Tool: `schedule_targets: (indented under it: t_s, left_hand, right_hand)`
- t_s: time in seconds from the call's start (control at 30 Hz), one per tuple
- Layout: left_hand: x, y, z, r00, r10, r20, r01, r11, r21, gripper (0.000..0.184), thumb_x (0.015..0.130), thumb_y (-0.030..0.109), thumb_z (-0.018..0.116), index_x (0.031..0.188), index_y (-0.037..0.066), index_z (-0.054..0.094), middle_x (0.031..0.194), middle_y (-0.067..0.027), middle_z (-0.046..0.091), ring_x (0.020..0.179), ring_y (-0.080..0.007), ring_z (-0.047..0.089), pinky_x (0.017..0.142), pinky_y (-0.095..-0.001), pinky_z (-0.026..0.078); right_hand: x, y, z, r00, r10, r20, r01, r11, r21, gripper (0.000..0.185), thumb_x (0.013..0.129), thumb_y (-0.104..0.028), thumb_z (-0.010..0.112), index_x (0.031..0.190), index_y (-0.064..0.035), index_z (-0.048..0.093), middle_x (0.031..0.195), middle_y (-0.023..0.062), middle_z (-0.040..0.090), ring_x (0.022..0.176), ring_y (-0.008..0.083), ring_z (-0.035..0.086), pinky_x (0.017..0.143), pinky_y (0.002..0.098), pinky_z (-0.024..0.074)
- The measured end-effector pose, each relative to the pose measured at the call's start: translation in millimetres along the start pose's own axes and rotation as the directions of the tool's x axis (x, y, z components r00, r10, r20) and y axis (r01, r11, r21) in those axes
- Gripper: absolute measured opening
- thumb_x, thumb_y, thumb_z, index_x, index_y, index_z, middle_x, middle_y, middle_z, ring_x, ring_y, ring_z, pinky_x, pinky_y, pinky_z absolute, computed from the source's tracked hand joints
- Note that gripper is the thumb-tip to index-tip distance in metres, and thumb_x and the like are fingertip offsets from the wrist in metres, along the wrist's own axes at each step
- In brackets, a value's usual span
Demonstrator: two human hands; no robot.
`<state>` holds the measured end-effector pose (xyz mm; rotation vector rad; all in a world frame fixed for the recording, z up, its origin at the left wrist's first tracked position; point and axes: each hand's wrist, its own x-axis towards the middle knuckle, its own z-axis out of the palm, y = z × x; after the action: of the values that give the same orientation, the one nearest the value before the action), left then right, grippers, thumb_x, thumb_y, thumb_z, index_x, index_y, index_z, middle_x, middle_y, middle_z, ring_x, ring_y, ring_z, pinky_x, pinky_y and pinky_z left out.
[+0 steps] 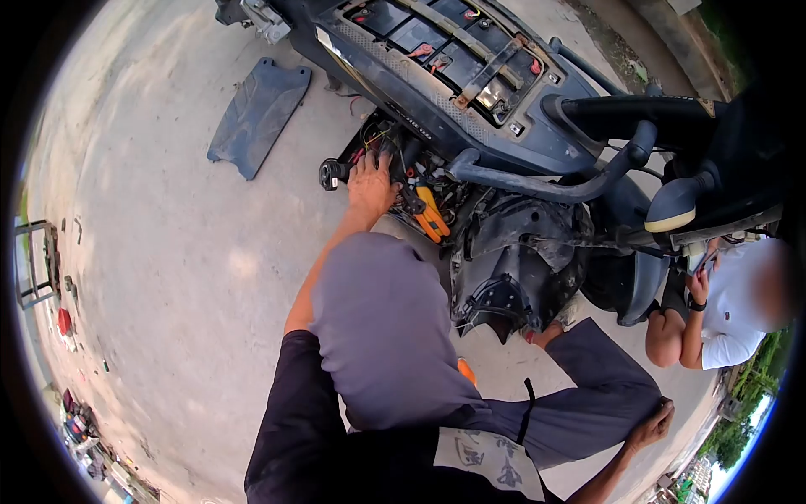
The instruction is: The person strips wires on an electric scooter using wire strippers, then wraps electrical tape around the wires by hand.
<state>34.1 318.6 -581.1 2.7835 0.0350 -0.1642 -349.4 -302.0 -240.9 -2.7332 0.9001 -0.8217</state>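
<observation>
My left hand (pixel 372 185) reaches into a dark tool box (pixel 407 220) filled with tools and wires. Its fingers are stretched out over the contents, with the darkened tips partly lost among them. Beside that hand lie pliers with orange handles (pixel 431 215). A black cylindrical part (pixel 329 175) sits at the box's left edge. Resting at my bent knee, my right hand (pixel 653 424) has its fingers curled together, and nothing shows in it. Above the box stands an electric scooter (pixel 403 113), its floor open over several batteries (pixel 457 42) with red terminal covers.
A grey plastic panel (pixel 260 116) lies on the concrete ground (pixel 185 286). Close to my legs is a black scooter fairing (pixel 520 252). At the right a person in a white shirt (pixel 732 311) crouches, holding a phone-like object. A metal frame (pixel 38 265) and scattered items lie far left.
</observation>
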Motion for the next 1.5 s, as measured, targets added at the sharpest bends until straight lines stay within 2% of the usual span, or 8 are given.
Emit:
schedule_targets:
  t_s: [0.4,0.5,0.73,0.93,1.07,1.13,1.33,1.5]
  left_hand:
    - [11,23,1,0.992,-0.113,0.063,0.109,0.992,0.056,0.086,0.082,0.034,0.089,0.155,0.009,0.051,0.139,-0.0212,0.059,0.137,-0.0383,0.054,0.112,-0.0500,0.044]
    - [-4,28,24,0.904,0.077,-0.421,0.070,0.944,0.323,0.071,0.081,0.024,0.085,0.146,0.009,0.063,0.139,-0.0190,0.059,0.136,-0.0365,0.055,0.114,-0.0480,0.044]
    - [-22,82,45,0.797,0.590,0.130,-0.541,0.793,-0.279,0.019,0.085,0.018,0.074,0.099,0.010,0.082,0.112,-0.0082,0.072,0.121,-0.0330,0.061,0.108,-0.0439,0.047]
    - [-36,86,89,0.768,0.540,0.343,-0.581,0.813,0.022,0.019,0.089,0.021,0.071,0.102,0.012,0.081,0.110,-0.0118,0.075,0.122,-0.0323,0.064,0.110,-0.0477,0.046]
    - [-43,78,51,0.884,0.452,-0.119,-0.388,0.565,-0.728,0.016,0.089,0.005,0.069,0.102,-0.002,0.077,0.100,-0.0182,0.076,0.117,-0.0343,0.070,0.104,-0.0532,0.055]
    - [-58,78,24,0.937,0.165,0.307,0.275,0.193,-0.942,0.016,0.095,-0.008,0.066,0.107,-0.001,0.074,0.108,-0.0112,0.077,0.107,-0.0224,0.074,0.098,-0.0371,0.059]
    - [-90,60,-100,0.991,-0.128,0.042,0.038,-0.033,-0.999,0.040,0.096,-0.008,0.075,0.132,0.000,0.060,0.114,-0.0091,0.079,0.108,-0.0181,0.073,0.100,-0.0348,0.058]
    - [-137,122,-265,0.962,0.019,-0.274,-0.274,0.050,-0.960,0.055,0.093,-0.003,0.082,0.141,-0.001,0.056,0.114,-0.0114,0.079,0.111,-0.0200,0.074,0.101,-0.0356,0.058]
  right_hand:
    - [5,14,-5,0.996,0.053,0.069,-0.050,0.998,-0.038,0.052,0.119,-0.041,0.050,0.107,0.0045,0.073,0.097,0.0093,0.069,0.089,0.0209,0.060,0.088,0.0371,0.0518]
    - [12,17,-5,0.995,0.040,0.090,-0.034,0.997,-0.068,0.052,0.119,-0.041,0.050,0.105,0.0040,0.072,0.095,0.0089,0.068,0.088,0.0206,0.059,0.087,0.0370,0.0507]
    - [14,-9,-3,0.991,0.061,0.119,-0.041,0.986,-0.164,0.051,0.118,-0.042,0.050,0.102,0.0025,0.071,0.091,0.0078,0.065,0.086,0.0203,0.057,0.085,0.0370,0.0495]
    - [14,-6,-4,0.988,0.079,0.132,-0.064,0.991,-0.117,0.052,0.118,-0.043,0.050,0.102,0.0025,0.070,0.090,0.0063,0.064,0.085,0.0188,0.055,0.083,0.0360,0.0487]
    - [13,5,-2,0.990,0.073,0.119,-0.074,0.997,0.006,0.049,0.119,-0.039,0.051,0.098,0.0021,0.067,0.085,0.0031,0.058,0.082,0.0152,0.050,0.079,0.0322,0.0458]
    - [13,3,0,0.993,0.022,0.114,-0.024,1.000,0.017,0.047,0.119,-0.037,0.051,0.097,0.0021,0.065,0.084,0.0024,0.057,0.081,0.0145,0.048,0.078,0.0309,0.0449]
    - [2,-12,8,0.986,-0.160,-0.053,0.163,0.986,0.047,0.036,0.117,-0.025,0.054,0.109,0.0062,0.070,0.094,0.0125,0.065,0.084,0.0240,0.058,0.083,0.0369,0.0507]
    - [-5,-56,2,0.906,-0.401,-0.132,0.421,0.885,0.197,0.020,0.110,0.001,0.056,0.126,0.0044,0.067,0.119,0.0146,0.060,0.107,0.0262,0.059,0.095,0.0371,0.0510]
